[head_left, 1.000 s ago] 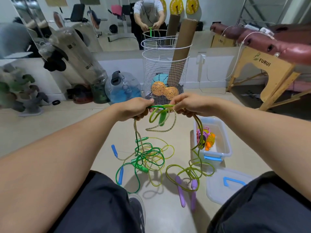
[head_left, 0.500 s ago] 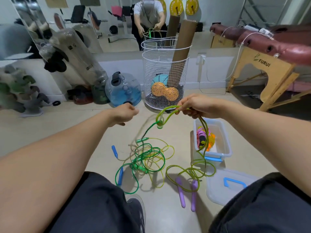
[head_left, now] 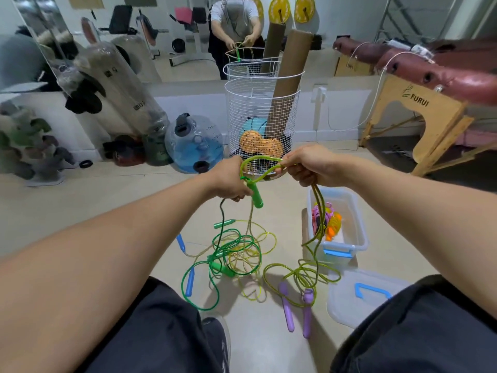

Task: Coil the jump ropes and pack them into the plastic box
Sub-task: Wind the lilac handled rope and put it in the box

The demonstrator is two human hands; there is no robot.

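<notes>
Head view: the left hand (head_left: 231,181) is closed around a green handle (head_left: 256,195) and the rope beside it, its fingers curled on them. The right hand (head_left: 309,165) pinches a yellow-green rope (head_left: 259,160), fingers curled on it. This rope makes an arc between both hands, and from the right hand two strands hang down to the floor (head_left: 80,211), ending in a loose heap near two purple handles (head_left: 295,308). A tangle of green and yellow ropes (head_left: 236,251) with blue handles (head_left: 189,279) lies on the floor under the left hand. The plastic box (head_left: 357,230) stands open on the floor to the right, with coiled ropes (head_left: 326,222) inside. Its lid (head_left: 349,297) lies just in front of it. A white wire basket (head_left: 262,103) stands behind the hands.
</notes>
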